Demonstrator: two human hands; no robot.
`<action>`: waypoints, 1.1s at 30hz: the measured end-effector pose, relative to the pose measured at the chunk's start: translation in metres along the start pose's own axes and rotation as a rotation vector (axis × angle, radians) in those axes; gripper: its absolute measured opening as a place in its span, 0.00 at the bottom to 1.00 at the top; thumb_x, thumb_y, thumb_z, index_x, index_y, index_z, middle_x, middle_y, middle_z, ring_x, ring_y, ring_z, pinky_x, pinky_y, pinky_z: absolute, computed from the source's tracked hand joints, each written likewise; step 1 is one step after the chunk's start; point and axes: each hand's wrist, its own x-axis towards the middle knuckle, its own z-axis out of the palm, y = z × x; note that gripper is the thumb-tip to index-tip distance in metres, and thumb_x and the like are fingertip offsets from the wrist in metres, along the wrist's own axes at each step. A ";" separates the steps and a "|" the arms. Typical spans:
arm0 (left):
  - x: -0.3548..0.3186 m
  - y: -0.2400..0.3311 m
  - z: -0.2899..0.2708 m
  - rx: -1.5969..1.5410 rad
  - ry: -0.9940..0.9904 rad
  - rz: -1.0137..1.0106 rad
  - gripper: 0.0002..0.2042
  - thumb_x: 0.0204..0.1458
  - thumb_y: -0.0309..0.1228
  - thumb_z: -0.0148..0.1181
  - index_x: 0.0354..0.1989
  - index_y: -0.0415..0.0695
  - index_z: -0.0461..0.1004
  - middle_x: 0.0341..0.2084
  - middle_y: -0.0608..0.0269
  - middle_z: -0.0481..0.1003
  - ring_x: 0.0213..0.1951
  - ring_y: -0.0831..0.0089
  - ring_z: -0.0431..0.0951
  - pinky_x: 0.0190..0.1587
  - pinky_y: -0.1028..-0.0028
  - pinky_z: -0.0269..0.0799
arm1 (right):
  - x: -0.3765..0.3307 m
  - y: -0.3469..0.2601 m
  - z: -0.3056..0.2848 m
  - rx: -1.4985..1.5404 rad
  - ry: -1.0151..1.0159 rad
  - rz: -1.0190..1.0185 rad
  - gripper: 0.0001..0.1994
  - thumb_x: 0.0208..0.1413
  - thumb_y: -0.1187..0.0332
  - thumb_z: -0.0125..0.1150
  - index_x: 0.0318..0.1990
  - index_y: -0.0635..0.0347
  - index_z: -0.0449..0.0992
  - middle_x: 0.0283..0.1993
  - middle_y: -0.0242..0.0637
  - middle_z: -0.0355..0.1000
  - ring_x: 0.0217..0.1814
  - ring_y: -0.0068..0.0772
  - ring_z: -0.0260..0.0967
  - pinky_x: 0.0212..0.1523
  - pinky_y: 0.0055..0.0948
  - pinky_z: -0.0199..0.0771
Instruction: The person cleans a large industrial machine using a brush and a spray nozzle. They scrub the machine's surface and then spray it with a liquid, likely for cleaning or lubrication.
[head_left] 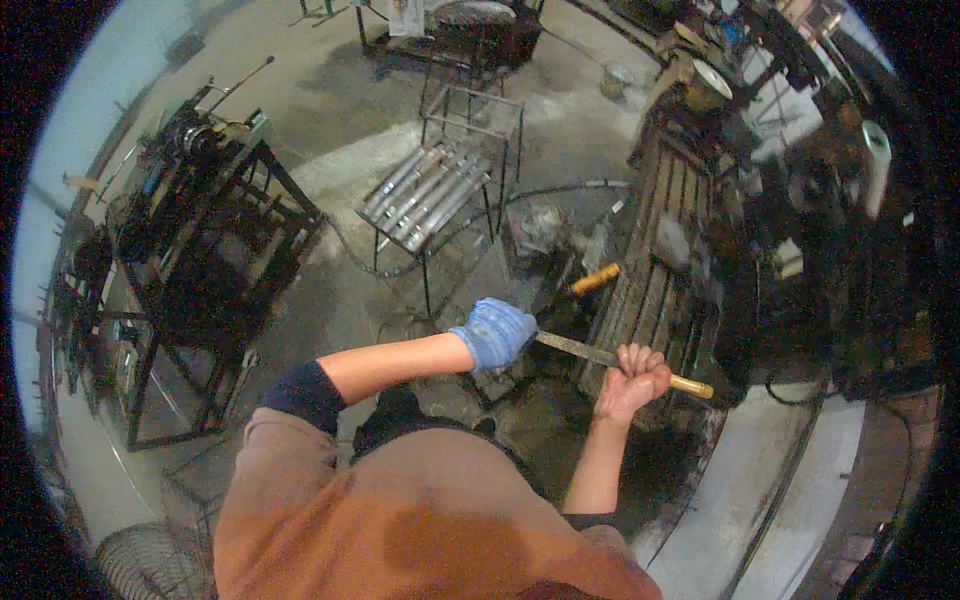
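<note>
Head view: a flat metal tool [577, 348] stretches between the blue-gloved left hand [497, 334], closed on one end, and the bare right hand [635, 384], curled round it by its yellow handle [692, 387]. Likely stiff, moderately heavy; the handle seems the surest hold.

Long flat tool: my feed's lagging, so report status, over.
Gloved left hand, bare right hand both closed on long flat tool. Yellow handle sticks out past right hand. Possible obstacle: orange cylinder just beyond.

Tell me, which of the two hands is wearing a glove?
The left hand: it wears a blue glove, while the right hand, closed around the yellow-handled flat tool, is bare.
</note>
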 end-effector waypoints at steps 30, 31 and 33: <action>0.043 -0.590 -0.110 -0.521 0.172 -0.385 0.16 0.38 0.22 0.51 0.40 0.34 0.68 0.32 0.55 0.71 0.29 0.71 0.72 0.31 0.74 0.67 | -0.055 -0.009 0.011 -0.122 0.476 -0.494 0.09 0.41 0.70 0.41 0.13 0.53 0.53 0.11 0.28 0.44 0.15 0.25 0.42 0.20 0.27 0.50; 0.037 -0.564 -0.100 -0.503 0.073 -0.424 0.15 0.39 0.22 0.52 0.39 0.33 0.68 0.28 0.56 0.72 0.24 0.72 0.72 0.27 0.74 0.67 | -0.058 -0.021 -0.001 -0.132 0.498 -0.531 0.09 0.41 0.70 0.41 0.13 0.53 0.53 0.11 0.28 0.43 0.15 0.25 0.42 0.20 0.26 0.49; 0.005 -0.514 -0.077 -0.659 0.193 -0.430 0.13 0.41 0.25 0.53 0.37 0.33 0.69 0.19 0.61 0.70 0.14 0.77 0.67 0.18 0.75 0.63 | -0.061 -0.043 -0.009 -0.163 0.598 -0.574 0.10 0.37 0.72 0.42 0.11 0.53 0.50 0.11 0.28 0.42 0.15 0.24 0.40 0.20 0.26 0.49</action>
